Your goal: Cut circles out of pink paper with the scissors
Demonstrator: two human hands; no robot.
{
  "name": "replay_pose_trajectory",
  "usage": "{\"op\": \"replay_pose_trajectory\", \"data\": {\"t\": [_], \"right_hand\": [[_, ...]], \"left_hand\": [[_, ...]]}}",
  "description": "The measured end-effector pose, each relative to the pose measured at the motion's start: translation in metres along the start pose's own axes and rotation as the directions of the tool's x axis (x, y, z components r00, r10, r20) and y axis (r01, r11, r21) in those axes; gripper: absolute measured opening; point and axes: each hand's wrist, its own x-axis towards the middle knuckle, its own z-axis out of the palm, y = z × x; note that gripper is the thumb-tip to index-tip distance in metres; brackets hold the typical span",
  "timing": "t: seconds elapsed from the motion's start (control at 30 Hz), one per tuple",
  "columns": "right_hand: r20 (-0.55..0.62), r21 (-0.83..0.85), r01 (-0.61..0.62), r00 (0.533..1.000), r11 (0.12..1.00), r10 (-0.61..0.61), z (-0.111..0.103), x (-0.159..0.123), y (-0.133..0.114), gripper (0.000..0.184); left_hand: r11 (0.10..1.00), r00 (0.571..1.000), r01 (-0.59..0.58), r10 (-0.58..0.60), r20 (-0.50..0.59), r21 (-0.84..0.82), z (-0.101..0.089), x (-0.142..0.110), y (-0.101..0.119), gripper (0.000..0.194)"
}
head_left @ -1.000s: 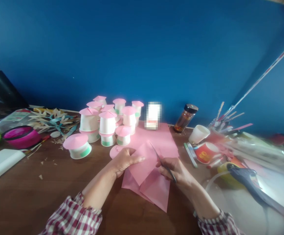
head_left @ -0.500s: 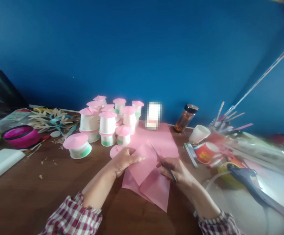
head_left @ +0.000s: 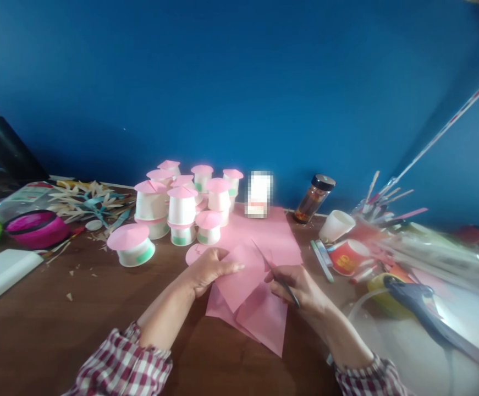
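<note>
My left hand (head_left: pixel 213 270) pinches the left edge of a square of pink paper (head_left: pixel 241 286), thumb on top and the other fingers mostly hidden. In my right hand (head_left: pixel 299 289) is a pair of scissors (head_left: pixel 284 281), its blades pointing up and left along the square's right edge. Beneath the held square lie more pink pieces (head_left: pixel 264 324) on the table. Behind it rests a larger pink sheet (head_left: pixel 278 234). Just past my left hand sits a pink paper disc (head_left: pixel 193 254).
White paper cups with pink cone tops (head_left: pixel 182 209) stand in the middle left. A glue gun (head_left: pixel 416 302) and plastic bags lie right, near a red cup (head_left: pixel 350 257) and a dark-lidded bottle (head_left: pixel 315 199). Curled strips (head_left: pixel 94 203) and a magenta container (head_left: pixel 37 228) lie left.
Almost nothing differs. Both hands, the pink square and the scissors keep nearly the same places, with only a slight shift of the view.
</note>
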Motion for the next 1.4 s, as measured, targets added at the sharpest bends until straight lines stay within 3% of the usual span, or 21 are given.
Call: {"op": "replay_pose_trajectory", "data": {"t": [0.3, 0.47, 0.63, 0.77, 0.87, 1.0, 1.1, 1.23, 1.4], "right_hand": [[0.0, -0.012, -0.002, 1.0, 1.0, 0.002, 0.0, 0.0, -0.001, 0.027], [-0.064, 0.142, -0.034, 0.997, 0.989, 0.043, 0.006, 0.003, 0.003, 0.029], [-0.152, 0.284, -0.015, 0.987, 0.959, 0.06, 0.012, 0.008, 0.006, 0.033], [-0.21, 0.315, -0.018, 0.974, 0.949, 0.088, 0.012, 0.01, 0.009, 0.035], [-0.274, 0.306, 0.02, 0.959, 0.952, 0.068, 0.014, 0.01, 0.011, 0.036], [-0.301, 0.328, 0.051, 0.952, 0.943, 0.053, 0.018, 0.011, 0.009, 0.037], [-0.317, 0.341, 0.063, 0.947, 0.938, 0.052, 0.022, 0.012, 0.007, 0.038], [-0.324, 0.384, 0.058, 0.943, 0.921, 0.076, 0.026, 0.013, 0.007, 0.038], [-0.363, 0.394, 0.053, 0.926, 0.917, 0.102, 0.026, 0.015, 0.008, 0.039]], "left_hand": [[0.999, 1.0, 0.0, 0.0, 0.004, -0.034, -0.001, -0.001, 0.003, 0.022], [0.979, 0.999, 0.029, -0.02, 0.05, -0.201, 0.003, -0.001, 0.002, 0.029], [0.864, 0.991, 0.124, -0.086, 0.099, -0.487, 0.014, -0.003, 0.001, 0.048], [0.785, 0.994, 0.025, 0.047, 0.1, -0.619, 0.025, -0.007, 0.004, 0.057], [0.725, 0.99, -0.056, 0.128, 0.054, -0.687, 0.035, -0.009, 0.0, 0.053], [0.675, 0.991, -0.03, 0.115, 0.065, -0.737, 0.052, -0.008, -0.008, 0.033], [0.695, 0.989, -0.146, 0.109, -0.097, -0.704, 0.064, -0.004, -0.01, 0.022], [0.712, 0.937, -0.293, 0.082, -0.339, -0.638, 0.077, 0.002, -0.007, 0.025], [0.615, 0.932, -0.344, 0.132, -0.338, -0.71, 0.088, 0.006, -0.003, 0.022]]}}
